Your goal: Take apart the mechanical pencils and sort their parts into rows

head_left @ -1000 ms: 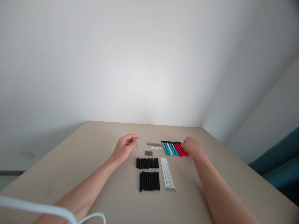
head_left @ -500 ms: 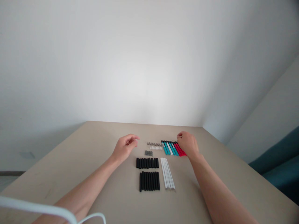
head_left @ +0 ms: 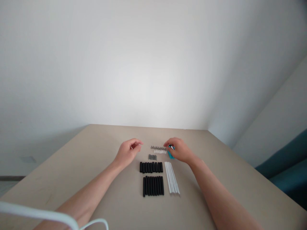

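My left hand (head_left: pixel 129 150) hovers above the table left of the small parts. Its fingers are curled, with thumb and index close together; whatever lies between them is too small to make out. My right hand (head_left: pixel 180 150) reaches over the pen barrels, fingertips slightly apart at the right end of a row of small metal springs (head_left: pixel 157 148). Part of a teal pen barrel (head_left: pixel 170 154) shows under its thumb; the other barrels are hidden. Small clear-white pieces (head_left: pixel 160 152) lie in a row just nearer than the springs.
Small grey metal pieces (head_left: pixel 152 157) lie left of centre. Nearer are two rows of black tubes (head_left: pixel 151 167), (head_left: pixel 153 186) and several white pen refills (head_left: pixel 172 179). A white curved cable-like strip (head_left: pixel 35 210) crosses the lower left. A wall (head_left: pixel 148 64) stands behind the table.
My right hand has moved left from the red barrels to the end of the spring row, now covering most of the barrels. My left hand has stayed almost still.
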Action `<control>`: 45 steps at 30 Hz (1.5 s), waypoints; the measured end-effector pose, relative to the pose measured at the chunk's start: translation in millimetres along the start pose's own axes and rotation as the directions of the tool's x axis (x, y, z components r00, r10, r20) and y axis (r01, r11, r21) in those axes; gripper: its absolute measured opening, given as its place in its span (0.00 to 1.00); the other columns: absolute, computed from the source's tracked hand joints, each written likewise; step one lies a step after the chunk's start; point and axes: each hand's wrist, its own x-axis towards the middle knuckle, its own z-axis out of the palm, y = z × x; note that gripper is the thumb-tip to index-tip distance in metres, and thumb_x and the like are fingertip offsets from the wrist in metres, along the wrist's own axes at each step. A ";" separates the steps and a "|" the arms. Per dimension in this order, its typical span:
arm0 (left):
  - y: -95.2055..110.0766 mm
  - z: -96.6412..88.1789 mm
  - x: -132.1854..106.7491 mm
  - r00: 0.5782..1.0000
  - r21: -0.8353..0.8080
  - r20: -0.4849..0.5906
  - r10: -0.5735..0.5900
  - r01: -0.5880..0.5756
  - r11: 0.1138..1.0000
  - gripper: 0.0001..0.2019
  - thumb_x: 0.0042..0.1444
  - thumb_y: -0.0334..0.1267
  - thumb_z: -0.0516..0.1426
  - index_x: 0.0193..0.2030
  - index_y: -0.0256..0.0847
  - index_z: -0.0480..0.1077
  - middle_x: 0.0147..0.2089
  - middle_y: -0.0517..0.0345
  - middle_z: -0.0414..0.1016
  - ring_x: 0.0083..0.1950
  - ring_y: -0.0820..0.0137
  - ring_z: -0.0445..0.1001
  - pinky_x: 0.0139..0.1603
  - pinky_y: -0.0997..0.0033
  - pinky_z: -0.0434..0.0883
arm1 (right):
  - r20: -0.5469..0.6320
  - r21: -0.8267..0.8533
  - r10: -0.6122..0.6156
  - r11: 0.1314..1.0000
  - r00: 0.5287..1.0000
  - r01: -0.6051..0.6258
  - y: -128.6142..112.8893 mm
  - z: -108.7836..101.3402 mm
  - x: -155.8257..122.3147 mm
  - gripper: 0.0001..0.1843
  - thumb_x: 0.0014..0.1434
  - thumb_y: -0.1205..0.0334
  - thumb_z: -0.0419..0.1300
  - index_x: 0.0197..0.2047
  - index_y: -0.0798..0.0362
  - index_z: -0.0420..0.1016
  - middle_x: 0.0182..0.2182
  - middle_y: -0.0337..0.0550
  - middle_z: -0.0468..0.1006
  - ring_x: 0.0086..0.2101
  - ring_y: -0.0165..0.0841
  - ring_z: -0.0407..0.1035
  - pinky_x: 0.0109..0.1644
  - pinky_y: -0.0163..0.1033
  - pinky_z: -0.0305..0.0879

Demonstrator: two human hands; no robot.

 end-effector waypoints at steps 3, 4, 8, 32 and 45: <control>1.3 -0.3 -0.1 1.000 -0.012 0.003 -0.005 0.005 1.000 0.10 0.51 0.36 0.53 0.36 0.38 0.74 0.26 0.60 0.72 0.30 0.69 0.69 0.33 0.72 0.63 | 0.052 0.007 -0.009 1.000 0.999 0.009 -1.7 1.6 0.2 0.13 0.50 0.72 0.53 0.34 0.54 0.78 0.33 0.42 0.79 0.34 0.32 0.69 0.40 0.35 0.62; 1.6 -0.3 -0.1 1.000 -0.016 0.004 -0.007 0.007 1.000 0.10 0.51 0.36 0.53 0.36 0.38 0.74 0.26 0.60 0.72 0.30 0.69 0.70 0.34 0.72 0.63 | 0.064 0.007 -0.010 1.000 0.998 0.010 -2.0 2.2 0.3 0.14 0.50 0.73 0.53 0.34 0.54 0.78 0.33 0.42 0.79 0.33 0.32 0.70 0.40 0.34 0.62; 1.6 -0.3 -0.9 1.000 -0.026 0.009 -0.009 0.009 1.000 0.10 0.51 0.36 0.53 0.36 0.38 0.74 0.26 0.59 0.72 0.31 0.69 0.70 0.34 0.71 0.63 | 0.106 -0.005 -0.033 0.999 0.994 0.034 -1.9 5.5 0.2 0.15 0.49 0.73 0.53 0.36 0.54 0.78 0.34 0.43 0.79 0.36 0.33 0.71 0.43 0.35 0.62; 0.6 -1.9 -0.1 1.000 -0.035 0.002 -0.007 0.007 0.999 0.10 0.50 0.35 0.53 0.36 0.38 0.74 0.26 0.59 0.71 0.30 0.69 0.69 0.33 0.72 0.63 | 0.209 -0.069 0.002 0.998 0.978 0.013 -7.4 10.9 3.8 0.15 0.51 0.70 0.53 0.37 0.54 0.79 0.35 0.45 0.79 0.37 0.34 0.72 0.45 0.35 0.62; 4.7 -3.1 -1.4 1.000 -0.059 0.006 -0.015 0.016 0.998 0.10 0.49 0.35 0.53 0.36 0.38 0.74 0.26 0.59 0.72 0.30 0.69 0.69 0.33 0.72 0.63 | 0.157 -0.020 -0.054 0.998 0.986 0.058 -7.2 10.2 2.6 0.17 0.50 0.73 0.52 0.39 0.53 0.78 0.36 0.43 0.80 0.37 0.34 0.72 0.45 0.35 0.63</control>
